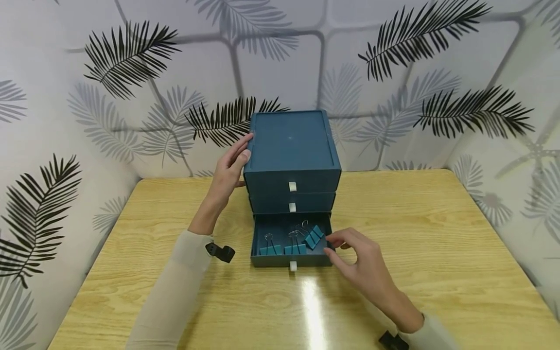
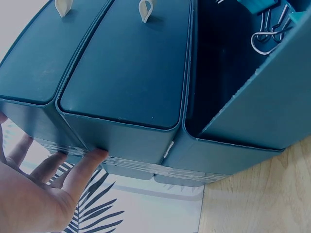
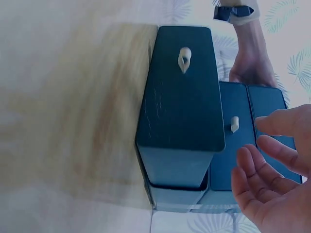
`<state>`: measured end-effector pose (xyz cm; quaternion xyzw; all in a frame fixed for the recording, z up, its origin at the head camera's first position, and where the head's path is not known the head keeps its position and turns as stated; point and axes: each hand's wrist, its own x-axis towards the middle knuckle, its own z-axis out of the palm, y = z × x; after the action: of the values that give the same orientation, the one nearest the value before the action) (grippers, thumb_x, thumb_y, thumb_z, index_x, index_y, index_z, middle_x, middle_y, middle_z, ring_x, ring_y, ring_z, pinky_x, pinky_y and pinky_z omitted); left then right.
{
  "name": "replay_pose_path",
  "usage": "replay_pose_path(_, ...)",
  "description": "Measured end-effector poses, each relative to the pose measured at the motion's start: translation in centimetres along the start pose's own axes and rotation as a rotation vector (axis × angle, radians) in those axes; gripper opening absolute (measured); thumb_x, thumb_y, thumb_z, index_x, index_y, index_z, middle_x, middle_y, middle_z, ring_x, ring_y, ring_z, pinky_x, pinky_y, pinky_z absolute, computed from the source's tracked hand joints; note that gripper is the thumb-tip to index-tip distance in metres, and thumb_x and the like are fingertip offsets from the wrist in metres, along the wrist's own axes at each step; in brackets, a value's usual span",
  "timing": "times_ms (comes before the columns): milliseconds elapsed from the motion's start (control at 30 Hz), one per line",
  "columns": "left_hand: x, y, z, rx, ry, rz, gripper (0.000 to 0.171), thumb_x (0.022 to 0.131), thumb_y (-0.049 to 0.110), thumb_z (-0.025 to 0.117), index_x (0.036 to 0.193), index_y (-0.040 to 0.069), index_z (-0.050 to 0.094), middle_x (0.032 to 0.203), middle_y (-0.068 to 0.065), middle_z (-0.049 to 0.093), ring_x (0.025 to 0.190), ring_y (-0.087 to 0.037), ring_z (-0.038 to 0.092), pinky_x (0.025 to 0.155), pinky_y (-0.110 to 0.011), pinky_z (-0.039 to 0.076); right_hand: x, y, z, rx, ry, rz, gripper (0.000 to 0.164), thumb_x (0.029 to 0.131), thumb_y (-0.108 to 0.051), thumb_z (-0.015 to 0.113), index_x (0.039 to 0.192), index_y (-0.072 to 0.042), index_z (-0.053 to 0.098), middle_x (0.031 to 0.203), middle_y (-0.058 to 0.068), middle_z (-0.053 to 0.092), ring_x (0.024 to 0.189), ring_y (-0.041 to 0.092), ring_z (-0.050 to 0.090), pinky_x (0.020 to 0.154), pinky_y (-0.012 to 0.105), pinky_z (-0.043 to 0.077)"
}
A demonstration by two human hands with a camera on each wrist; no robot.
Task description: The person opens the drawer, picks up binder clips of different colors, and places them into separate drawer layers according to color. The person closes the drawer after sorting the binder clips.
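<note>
A dark blue three-drawer box [image 1: 290,141] stands on the table, with its bottom drawer [image 1: 272,261] pulled out. Three teal binder clips lie inside: one clip [image 1: 271,250] at the left, another clip [image 1: 295,249] in the middle, a tilted clip [image 1: 314,237] at the right. My left hand [image 1: 227,172] rests on the box's left side; in the left wrist view its fingertips [image 2: 99,154] touch the side wall. Beside the drawer's right front corner is my right hand [image 1: 360,260], fingers loosely bent. The right wrist view shows nothing between those fingers [image 3: 252,170].
The two upper drawers are closed, each with a small white pull tab [image 1: 292,186]. Another white tab [image 1: 293,266] hangs on the bottom drawer's front. Behind the wooden table [image 1: 420,228] rises a leaf-patterned backdrop [image 1: 280,63].
</note>
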<state>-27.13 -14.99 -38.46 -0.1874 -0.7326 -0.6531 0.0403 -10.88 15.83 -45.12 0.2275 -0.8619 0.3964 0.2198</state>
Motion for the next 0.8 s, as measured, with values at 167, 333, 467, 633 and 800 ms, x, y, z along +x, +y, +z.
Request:
replay_pose_path(167, 0.0, 0.1, 0.0, -0.001, -0.002, 0.005, 0.05, 0.107, 0.038, 0.05, 0.156, 0.033, 0.046, 0.164, 0.002, 0.035, 0.148, -0.022, 0.036, 0.088, -0.074, 0.048, -1.2, -0.7, 0.4, 0.089, -0.016, 0.015, 0.028, 0.084, 0.0, 0.083, 0.106, -0.015, 0.074, 0.097, -0.007, 0.072, 0.082, 0.007, 0.067, 0.072, 0.032, 0.06)
replay_pose_path(333, 0.0, 0.1, 0.1, 0.002, 0.0, -0.004, 0.049, 0.108, 0.038, 0.05, 0.156, 0.033, 0.046, 0.163, 0.001, 0.036, 0.148, -0.023, 0.037, 0.089, -0.073, 0.048, -2.1, -0.9, 1.4, 0.238, -0.099, 0.087, 0.026, 0.085, 0.004, 0.081, 0.107, -0.009, 0.073, 0.095, -0.004, 0.072, 0.08, 0.009, 0.069, 0.07, 0.029, 0.06)
replay_pose_path(467, 0.0, 0.0, 0.1, -0.002, -0.003, -0.004, 0.049, 0.108, 0.037, 0.05, 0.157, 0.032, 0.045, 0.164, 0.0, 0.035, 0.148, -0.024, 0.036, 0.09, -0.075, 0.046, -2.6, -1.1, 2.2, 0.324, -0.172, 0.153, 0.025, 0.087, 0.002, 0.079, 0.108, -0.009, 0.072, 0.094, -0.002, 0.074, 0.079, 0.011, 0.071, 0.069, 0.029, 0.061)
replay_pose_path(633, 0.1, -0.1, 0.0, 0.001, 0.002, -0.005, 0.049, 0.108, 0.037, 0.05, 0.157, 0.033, 0.045, 0.164, 0.001, 0.035, 0.148, -0.023, 0.037, 0.09, -0.075, 0.046, -2.8, -1.4, 2.8, 0.421, -0.278, 0.244, 0.02, 0.092, -0.008, 0.077, 0.111, -0.007, 0.071, 0.098, 0.004, 0.075, 0.083, 0.016, 0.073, 0.072, 0.032, 0.061)
replay_pose_path(800, 0.0, 0.0, 0.1, 0.002, 0.007, -0.012, 0.049, 0.108, 0.037, 0.05, 0.157, 0.033, 0.045, 0.164, 0.001, 0.035, 0.148, -0.023, 0.037, 0.09, -0.074, 0.047, -2.6, -1.4, 3.6, 0.485, -0.358, 0.289, 0.024, 0.095, -0.01, 0.075, 0.117, -0.003, 0.07, 0.106, 0.012, 0.075, 0.09, 0.022, 0.075, 0.077, 0.032, 0.061)
